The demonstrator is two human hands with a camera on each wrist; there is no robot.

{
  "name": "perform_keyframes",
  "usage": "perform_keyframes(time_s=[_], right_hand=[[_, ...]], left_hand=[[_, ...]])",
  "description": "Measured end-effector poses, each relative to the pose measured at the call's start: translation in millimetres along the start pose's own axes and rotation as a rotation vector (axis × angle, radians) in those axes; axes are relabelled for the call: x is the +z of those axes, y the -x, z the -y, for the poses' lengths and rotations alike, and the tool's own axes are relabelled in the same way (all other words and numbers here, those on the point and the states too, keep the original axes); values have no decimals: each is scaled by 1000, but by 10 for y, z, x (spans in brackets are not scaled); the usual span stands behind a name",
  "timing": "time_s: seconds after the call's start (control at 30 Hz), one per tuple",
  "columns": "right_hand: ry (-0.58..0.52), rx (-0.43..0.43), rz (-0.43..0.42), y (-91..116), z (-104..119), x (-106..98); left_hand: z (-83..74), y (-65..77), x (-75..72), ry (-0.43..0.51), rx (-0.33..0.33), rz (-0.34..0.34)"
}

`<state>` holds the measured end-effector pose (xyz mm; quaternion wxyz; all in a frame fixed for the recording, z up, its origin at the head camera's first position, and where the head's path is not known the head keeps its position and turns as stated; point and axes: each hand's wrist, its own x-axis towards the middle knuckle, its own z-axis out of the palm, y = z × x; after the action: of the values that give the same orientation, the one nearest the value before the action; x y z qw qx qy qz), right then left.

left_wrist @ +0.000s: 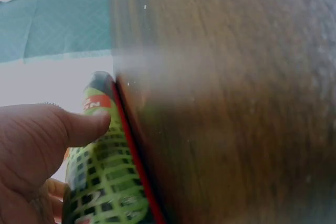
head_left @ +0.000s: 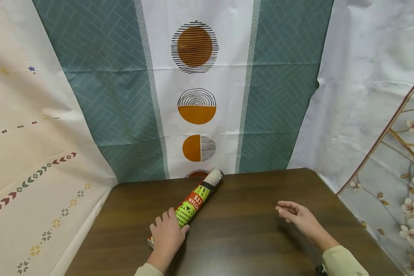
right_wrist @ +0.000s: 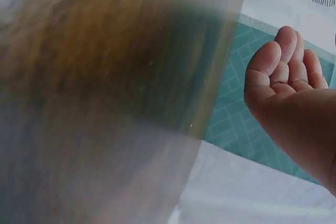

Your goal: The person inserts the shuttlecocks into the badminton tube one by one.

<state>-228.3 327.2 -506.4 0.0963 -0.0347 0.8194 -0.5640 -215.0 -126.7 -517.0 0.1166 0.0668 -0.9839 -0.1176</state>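
A shuttlecock tube, green and red with "S12 NYLON" printed on it, lies slantwise on the brown table, its white and black end pointing to the back. My left hand grips the tube near its front end. In the left wrist view the thumb lies along the tube's printed side, with the other fingers mostly hidden behind it. Off to the right, my right hand hovers above the table, holding nothing. Its fingers are loosely bent in the right wrist view.
A teal and white cloth with orange circles hangs behind the table's back edge. Patterned cream cloth borders the left side, and a white floral cloth the right.
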Motion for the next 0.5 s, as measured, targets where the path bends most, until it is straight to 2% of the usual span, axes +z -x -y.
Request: perform_keyframes(time_s=[0.27, 0.5], right_hand=[[-8, -1, -3, 67, -48, -51], [-31, 2, -6, 56, -66, -42]], left_hand=[[57, 12, -60, -24, 3, 27], [70, 35, -87, -25, 28, -5]])
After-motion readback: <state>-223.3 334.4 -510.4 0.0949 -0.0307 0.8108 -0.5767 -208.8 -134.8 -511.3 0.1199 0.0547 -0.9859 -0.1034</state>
